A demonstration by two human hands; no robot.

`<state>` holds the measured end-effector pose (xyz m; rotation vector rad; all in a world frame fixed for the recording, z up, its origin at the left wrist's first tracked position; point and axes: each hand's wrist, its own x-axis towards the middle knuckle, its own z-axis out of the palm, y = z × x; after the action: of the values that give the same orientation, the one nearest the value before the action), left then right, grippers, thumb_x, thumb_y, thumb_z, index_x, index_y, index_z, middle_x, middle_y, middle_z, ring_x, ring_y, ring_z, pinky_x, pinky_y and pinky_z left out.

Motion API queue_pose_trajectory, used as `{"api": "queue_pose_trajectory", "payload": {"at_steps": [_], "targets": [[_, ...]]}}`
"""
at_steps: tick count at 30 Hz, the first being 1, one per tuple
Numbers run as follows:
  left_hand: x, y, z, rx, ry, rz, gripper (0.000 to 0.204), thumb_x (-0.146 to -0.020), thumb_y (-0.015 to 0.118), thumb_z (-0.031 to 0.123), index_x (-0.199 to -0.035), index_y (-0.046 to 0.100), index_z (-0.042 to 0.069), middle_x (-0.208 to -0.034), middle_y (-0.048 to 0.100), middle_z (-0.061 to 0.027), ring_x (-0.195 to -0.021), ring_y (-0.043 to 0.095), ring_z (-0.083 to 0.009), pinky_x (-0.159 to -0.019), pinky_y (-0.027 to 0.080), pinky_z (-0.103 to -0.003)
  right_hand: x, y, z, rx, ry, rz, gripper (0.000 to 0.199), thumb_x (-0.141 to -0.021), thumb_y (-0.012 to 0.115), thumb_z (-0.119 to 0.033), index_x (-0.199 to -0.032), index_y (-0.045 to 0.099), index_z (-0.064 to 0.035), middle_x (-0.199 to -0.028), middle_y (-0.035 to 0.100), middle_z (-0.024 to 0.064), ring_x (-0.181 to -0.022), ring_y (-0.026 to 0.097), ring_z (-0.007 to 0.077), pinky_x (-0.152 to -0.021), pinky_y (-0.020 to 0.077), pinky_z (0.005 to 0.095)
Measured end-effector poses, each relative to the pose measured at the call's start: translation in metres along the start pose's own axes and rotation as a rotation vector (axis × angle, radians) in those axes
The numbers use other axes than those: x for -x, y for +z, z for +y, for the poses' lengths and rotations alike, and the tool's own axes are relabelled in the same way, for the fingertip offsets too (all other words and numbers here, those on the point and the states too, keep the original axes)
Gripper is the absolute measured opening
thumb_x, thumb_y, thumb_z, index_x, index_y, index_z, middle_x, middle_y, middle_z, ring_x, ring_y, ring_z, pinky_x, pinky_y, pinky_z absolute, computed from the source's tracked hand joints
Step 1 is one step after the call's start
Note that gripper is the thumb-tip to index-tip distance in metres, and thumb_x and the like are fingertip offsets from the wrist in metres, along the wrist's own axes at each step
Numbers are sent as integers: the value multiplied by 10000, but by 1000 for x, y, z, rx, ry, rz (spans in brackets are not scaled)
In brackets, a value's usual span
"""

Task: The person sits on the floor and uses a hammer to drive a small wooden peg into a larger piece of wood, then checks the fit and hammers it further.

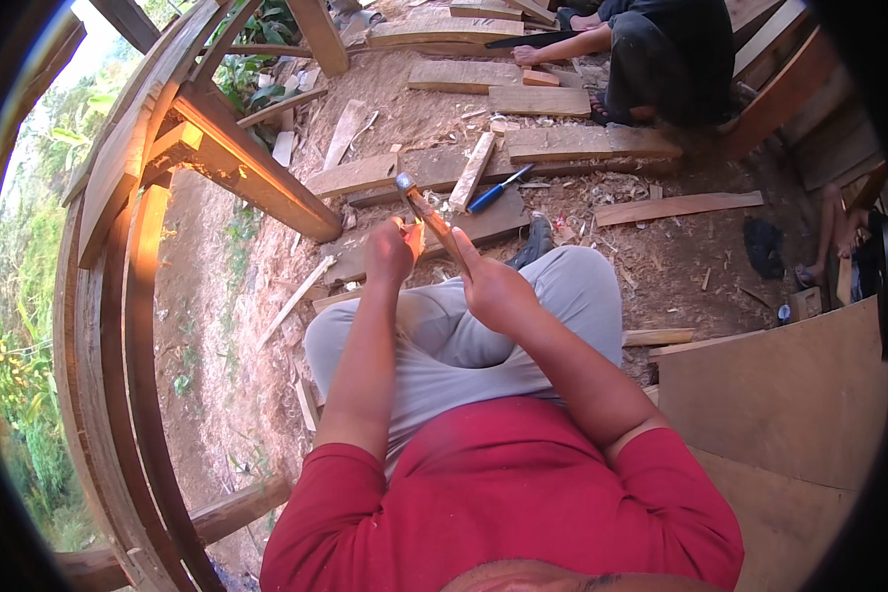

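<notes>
My right hand (493, 289) is closed around the wooden handle of a hammer (432, 221). Its metal head points up and to the left, beyond my left hand (391, 253). That left hand is held just left of the handle with its fingers pinched together in bright sunlight. What it grips, if anything, is too small to make out. Beyond the hammer, a blue-handled tool with a slim metal shaft (489, 197) lies beside a short pale wood block (473, 170). Both rest by a dark plank (483, 225) in front of my crossed legs.
Several planks (592, 144) lie across the shaving-strewn ground ahead. A wooden frame (257, 158) rises on the left. Another person (661, 59) crouches at the far right with a dark saw-like blade (533, 39). A plywood sheet (770, 395) stands close on my right.
</notes>
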<state>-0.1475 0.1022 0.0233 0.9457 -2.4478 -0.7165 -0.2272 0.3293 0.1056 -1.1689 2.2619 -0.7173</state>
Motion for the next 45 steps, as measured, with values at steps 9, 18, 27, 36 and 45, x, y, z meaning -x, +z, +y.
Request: {"api": "queue_pose_trajectory", "payload": {"at_steps": [9,18,27,36,45], "targets": [[-1,4,-7,80,66,-8,242,-935,764,183,-1081,727,-5,-919,755,-235,-879,753,-408,-748,581,-478,-6,7,2,-24,70,81,263,-1010,617,-217,-1120,495,-11,-922,725,291,-890,718,500,-777,545,616],[-2,-10,1,76,122,74,259,-980,686,133,-1173,701,-40,-934,746,-263,-889,755,-420,-738,587,-494,-6,-11,-18,-66,-3,121,293,-1011,639,-228,-1147,500,-8,-943,717,293,-886,709,508,-775,540,619],[-7,17,-15,46,94,99,239,-977,675,136,-1155,698,-21,-909,737,-276,-869,740,-453,-710,568,-509,-22,13,-6,-22,41,85,273,-1020,622,-218,-1141,491,-12,-905,721,280,-881,713,500,-768,537,623],[-3,15,-13,22,116,141,200,-984,658,154,-1115,703,11,-959,741,-266,-931,728,-468,-775,562,-542,-26,5,-3,0,79,57,296,-1018,636,-237,-1150,496,-12,-895,720,279,-866,708,508,-768,542,618],[-8,-5,1,89,79,154,166,-1006,636,140,-1062,687,-8,-898,730,-259,-868,728,-464,-696,546,-495,-16,-3,-19,-30,10,91,306,-1011,651,-240,-1145,488,-19,-893,714,286,-862,701,508,-753,541,608]]}}
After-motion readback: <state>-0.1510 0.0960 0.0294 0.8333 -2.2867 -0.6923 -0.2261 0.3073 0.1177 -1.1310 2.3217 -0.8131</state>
